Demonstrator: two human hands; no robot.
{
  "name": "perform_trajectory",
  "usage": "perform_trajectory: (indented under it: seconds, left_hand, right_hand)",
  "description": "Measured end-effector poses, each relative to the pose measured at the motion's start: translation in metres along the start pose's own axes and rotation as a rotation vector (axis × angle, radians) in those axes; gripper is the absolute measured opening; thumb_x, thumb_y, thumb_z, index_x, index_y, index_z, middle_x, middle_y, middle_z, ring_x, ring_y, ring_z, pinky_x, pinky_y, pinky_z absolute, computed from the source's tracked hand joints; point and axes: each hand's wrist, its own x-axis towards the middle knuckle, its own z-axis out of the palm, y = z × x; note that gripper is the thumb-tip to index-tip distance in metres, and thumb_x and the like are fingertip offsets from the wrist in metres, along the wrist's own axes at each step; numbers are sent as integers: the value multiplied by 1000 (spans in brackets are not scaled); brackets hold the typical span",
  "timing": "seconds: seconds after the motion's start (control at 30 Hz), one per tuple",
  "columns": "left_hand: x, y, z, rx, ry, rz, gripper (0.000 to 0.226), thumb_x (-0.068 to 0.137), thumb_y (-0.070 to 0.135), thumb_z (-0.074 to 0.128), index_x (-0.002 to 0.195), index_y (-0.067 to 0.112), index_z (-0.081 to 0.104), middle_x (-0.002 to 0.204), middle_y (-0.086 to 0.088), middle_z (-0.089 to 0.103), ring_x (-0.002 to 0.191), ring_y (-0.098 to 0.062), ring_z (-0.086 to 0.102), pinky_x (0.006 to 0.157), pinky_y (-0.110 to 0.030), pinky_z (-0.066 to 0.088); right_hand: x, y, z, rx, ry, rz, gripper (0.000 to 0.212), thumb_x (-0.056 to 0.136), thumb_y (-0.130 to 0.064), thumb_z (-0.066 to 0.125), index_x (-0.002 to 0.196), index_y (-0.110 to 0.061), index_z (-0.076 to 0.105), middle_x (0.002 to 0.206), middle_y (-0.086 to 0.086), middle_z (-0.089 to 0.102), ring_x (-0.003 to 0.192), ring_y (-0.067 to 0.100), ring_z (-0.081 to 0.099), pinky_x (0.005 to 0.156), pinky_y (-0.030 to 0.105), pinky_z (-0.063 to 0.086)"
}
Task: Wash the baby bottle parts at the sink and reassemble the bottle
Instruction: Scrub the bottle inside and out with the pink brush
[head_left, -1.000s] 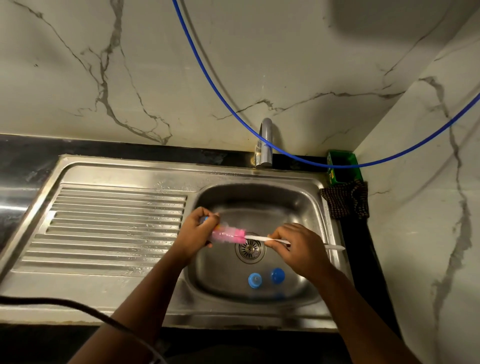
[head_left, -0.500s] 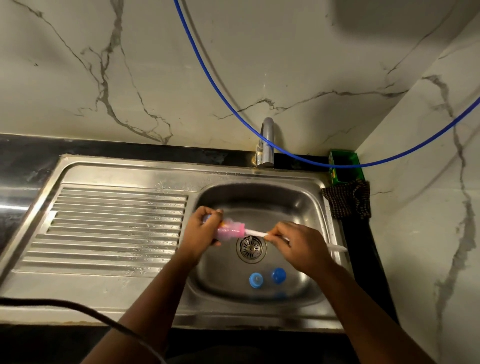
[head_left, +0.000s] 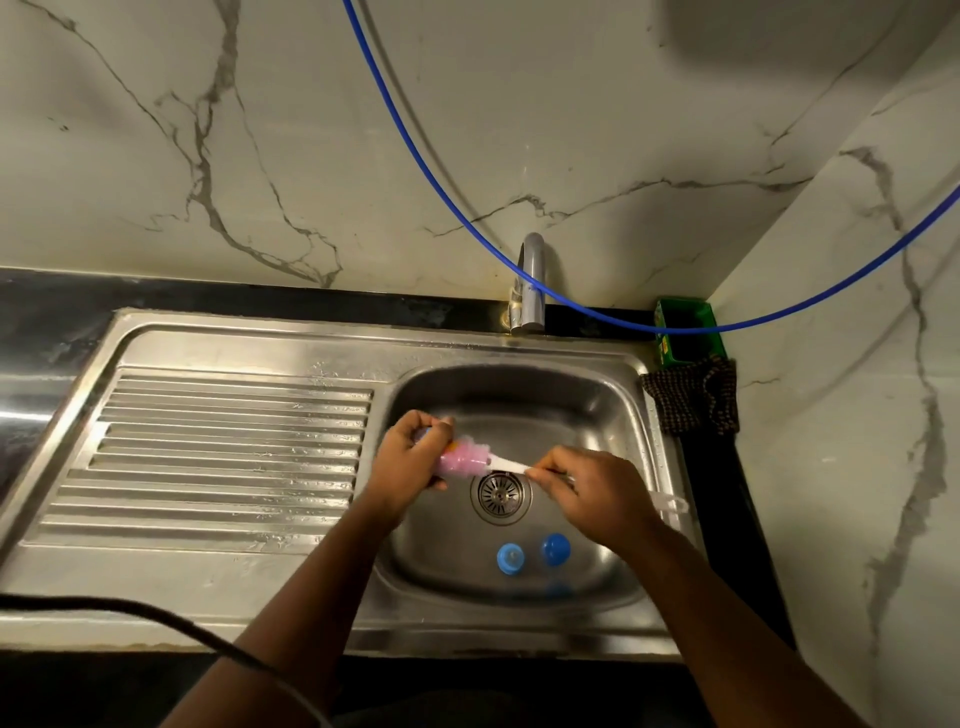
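Over the sink basin (head_left: 597, 395), my left hand (head_left: 410, 457) grips the clear baby bottle (head_left: 436, 447), mostly hidden in my fist. The pink bristle head of a bottle brush (head_left: 467, 460) sticks out of its mouth. My right hand (head_left: 587, 493) pinches the brush's white handle (head_left: 511, 466), whose loop end (head_left: 672, 504) pokes out past my wrist. On the basin floor lie a blue collar with a teat (head_left: 510, 558) and a blue cap (head_left: 556, 549).
A steel tap (head_left: 530, 283) stands behind the basin, with a blue hose (head_left: 467, 208) looping across the marble wall. A ribbed drainboard (head_left: 228, 452) lies left. A green box (head_left: 685, 332) and a dark cloth (head_left: 691, 400) sit at the right corner. The drain (head_left: 500, 493) is below the brush.
The pink brush head slid deeper into the bottle half a second ago, then came back out to the right. My right hand shifted slightly with the handle; the left kept its grip.
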Motion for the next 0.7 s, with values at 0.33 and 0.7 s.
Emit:
perform_trajectory:
  seconds: [0.33, 0.7]
  left_hand:
    - [3, -4, -9, 7, 53, -6, 20, 101, 26, 61, 94, 7, 58, 80, -7, 68, 62, -14, 63, 43, -26, 49]
    - [-8, 1, 7, 79, -75, 1, 18, 101, 25, 61, 94, 9, 58, 84, -13, 67, 62, -14, 64, 45, -26, 51]
  right_hand:
    - [-11, 16, -2, -12, 47, 62, 30, 95, -53, 66, 82, -26, 64, 68, -11, 64, 61, 9, 57, 57, 31, 47]
    - [-13, 9, -2, 0, 15, 3, 27, 93, -50, 71, 80, -28, 62, 63, -15, 55, 57, 6, 48, 53, 24, 36]
